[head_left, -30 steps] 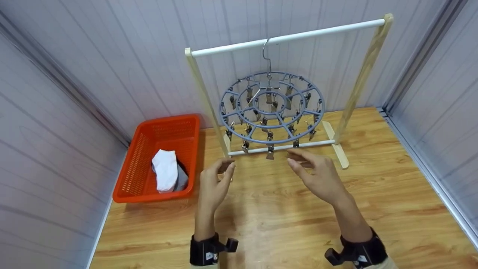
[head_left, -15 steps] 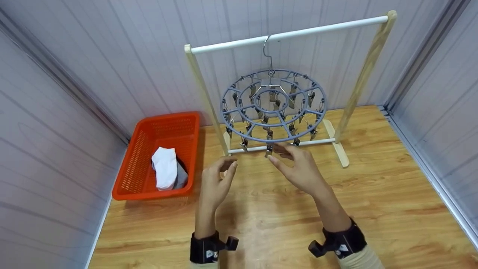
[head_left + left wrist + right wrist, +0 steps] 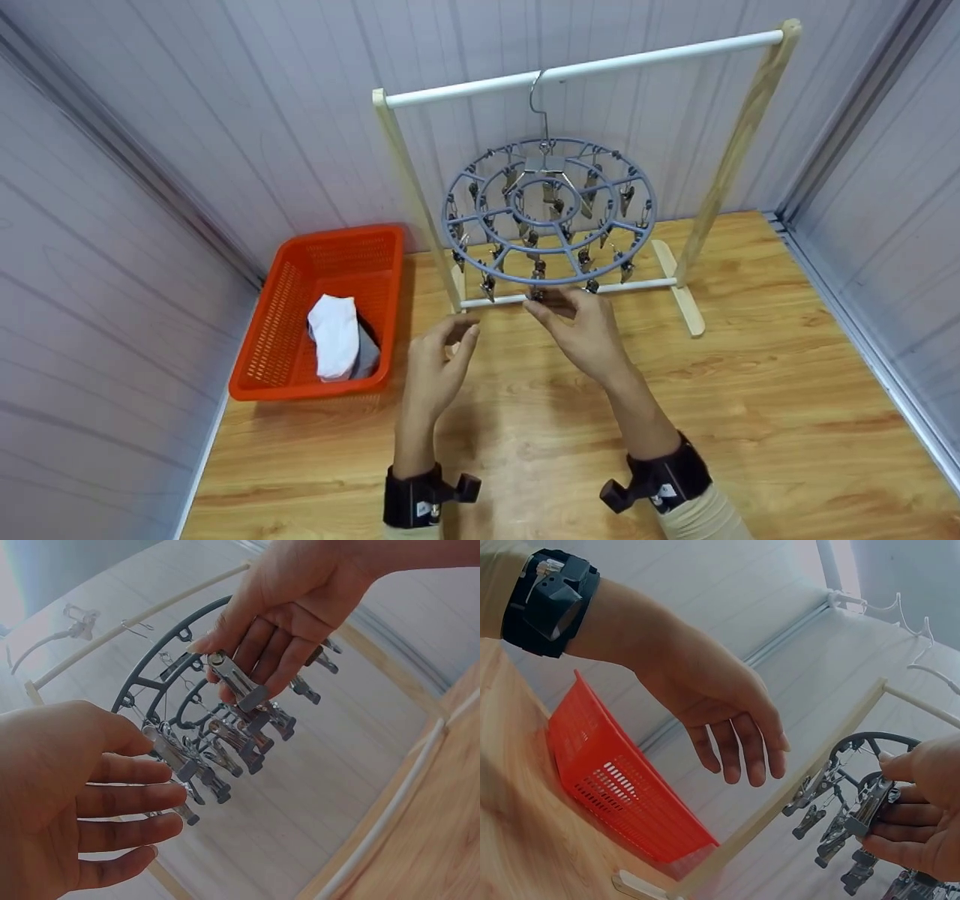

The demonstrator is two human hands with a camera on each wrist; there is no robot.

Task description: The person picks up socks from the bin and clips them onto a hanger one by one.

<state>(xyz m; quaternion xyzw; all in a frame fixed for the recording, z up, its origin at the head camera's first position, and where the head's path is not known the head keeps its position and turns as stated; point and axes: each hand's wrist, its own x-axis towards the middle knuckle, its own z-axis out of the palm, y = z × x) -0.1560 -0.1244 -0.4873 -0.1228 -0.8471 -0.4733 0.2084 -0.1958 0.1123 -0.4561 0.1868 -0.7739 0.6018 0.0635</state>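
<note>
A round grey-blue hanger [image 3: 545, 163] with many metal clips hangs by its hook from a rack's white bar [image 3: 660, 57]. My right hand [image 3: 585, 334] is at its front edge, with the thumb and fingers about one hanging clip [image 3: 238, 682]. In the right wrist view that clip shows between thumb and fingers. My left hand [image 3: 435, 367] hovers to the left, below the hanger, fingers loosely bent and holding nothing. The left wrist view shows the left hand [image 3: 82, 795] in front of several other clips.
An orange-red basket [image 3: 311, 393] stands on the wood floor at left, holding a white folded cloth [image 3: 334, 337] and a grey one [image 3: 367, 354]. The rack's wooden posts [image 3: 739, 150] and lower bar [image 3: 637, 286] frame the hanger. Pale panel walls close in behind and at both sides.
My right hand has moved left and slightly up to the front clip and taken it between thumb and fingers. The left hand has stayed nearly still.
</note>
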